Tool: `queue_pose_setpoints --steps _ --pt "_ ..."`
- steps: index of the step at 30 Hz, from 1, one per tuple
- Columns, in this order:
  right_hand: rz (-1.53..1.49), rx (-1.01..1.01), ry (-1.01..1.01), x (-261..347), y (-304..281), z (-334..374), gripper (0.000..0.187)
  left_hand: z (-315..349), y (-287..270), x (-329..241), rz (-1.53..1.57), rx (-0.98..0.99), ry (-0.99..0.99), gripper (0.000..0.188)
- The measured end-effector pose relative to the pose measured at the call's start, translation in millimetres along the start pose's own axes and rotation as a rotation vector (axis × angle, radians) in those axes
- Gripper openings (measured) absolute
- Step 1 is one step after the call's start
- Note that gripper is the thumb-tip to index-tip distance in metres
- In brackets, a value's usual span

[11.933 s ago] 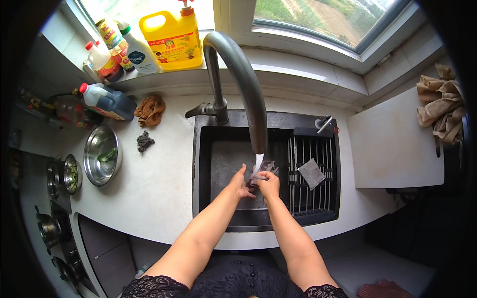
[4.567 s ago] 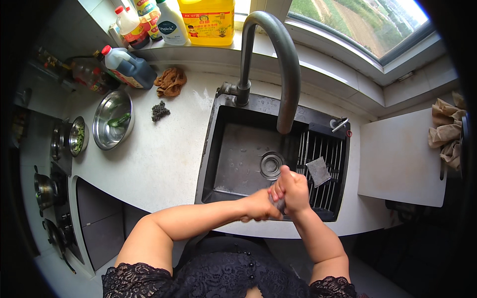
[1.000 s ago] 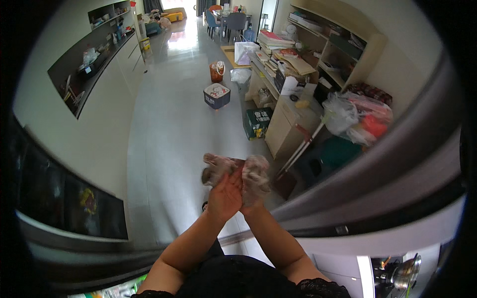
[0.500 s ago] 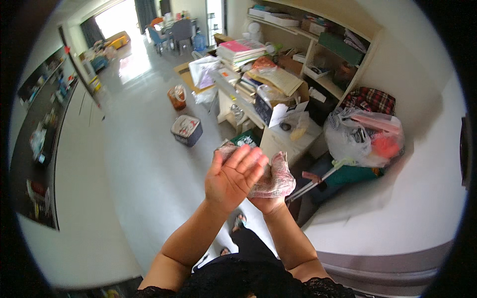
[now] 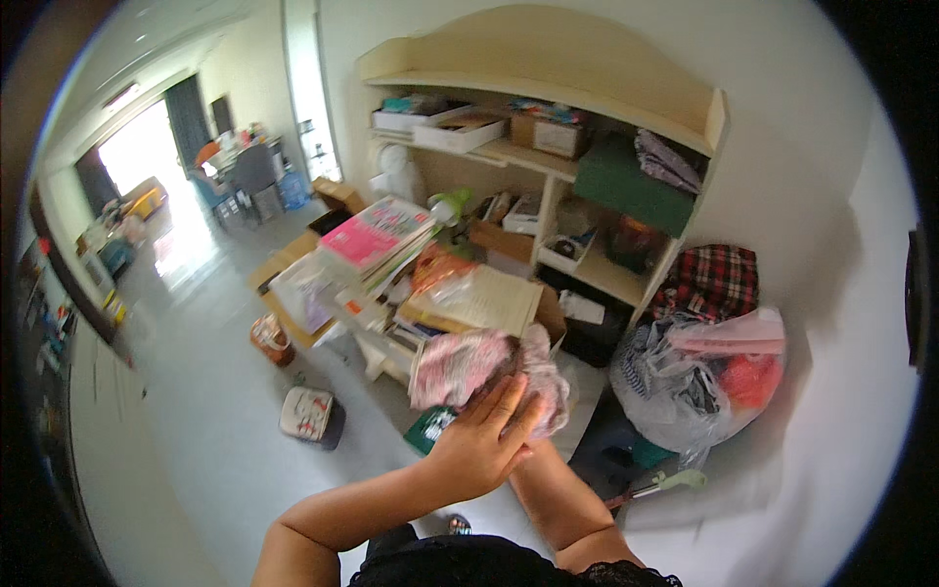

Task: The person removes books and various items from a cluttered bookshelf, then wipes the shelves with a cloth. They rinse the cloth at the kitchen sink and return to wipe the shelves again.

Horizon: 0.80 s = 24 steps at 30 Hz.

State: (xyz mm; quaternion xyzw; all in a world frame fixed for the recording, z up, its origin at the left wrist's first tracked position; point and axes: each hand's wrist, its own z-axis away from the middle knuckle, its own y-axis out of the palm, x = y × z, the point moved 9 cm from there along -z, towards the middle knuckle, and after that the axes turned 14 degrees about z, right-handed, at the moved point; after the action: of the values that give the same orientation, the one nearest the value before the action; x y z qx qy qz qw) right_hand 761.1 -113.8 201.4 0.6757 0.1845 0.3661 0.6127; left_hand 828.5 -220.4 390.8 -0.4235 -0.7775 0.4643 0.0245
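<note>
A crumpled pink-and-white cloth (image 5: 458, 367) is held up in front of me, its folds parted into two lobes. My right hand (image 5: 528, 454) supports it from beneath; most of that hand's fingers are hidden by the cloth and by my other hand. Across the near side of the cloth lies my left hand (image 5: 481, 442), back upward, fingers stretched out and slightly spread, touching the fabric between the lobes. Just beyond the cloth, sheets of paper (image 5: 489, 296) and books lie piled on a desk.
A shelf unit (image 5: 719, 122) stands against the wall behind the cluttered desk. To the right is a clear plastic bag (image 5: 641, 396) stuffed with things, a plaid cloth (image 5: 719, 279) behind it. On the floor at left sit a lidded box (image 5: 311, 416) and a brown container (image 5: 271, 338).
The view has swung right toward the desk and shelves. My left hand has turned from palm showing to back showing and now rests on the cloth, which has opened out wider.
</note>
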Motion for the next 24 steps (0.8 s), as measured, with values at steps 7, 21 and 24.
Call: queue_pose_setpoints --steps 7,21,24 --pt "0.571 0.115 -0.820 234 203 -40 0.058 -143 -78 104 0.088 0.018 0.598 0.063" --pt "2.855 -1.394 -0.413 454 318 -328 0.071 -393 -199 503 -0.340 -0.235 -0.044 0.059" --pt "3.014 -0.884 -0.661 399 333 -399 0.070 -394 -194 495 -0.363 -0.214 -0.027 0.062"
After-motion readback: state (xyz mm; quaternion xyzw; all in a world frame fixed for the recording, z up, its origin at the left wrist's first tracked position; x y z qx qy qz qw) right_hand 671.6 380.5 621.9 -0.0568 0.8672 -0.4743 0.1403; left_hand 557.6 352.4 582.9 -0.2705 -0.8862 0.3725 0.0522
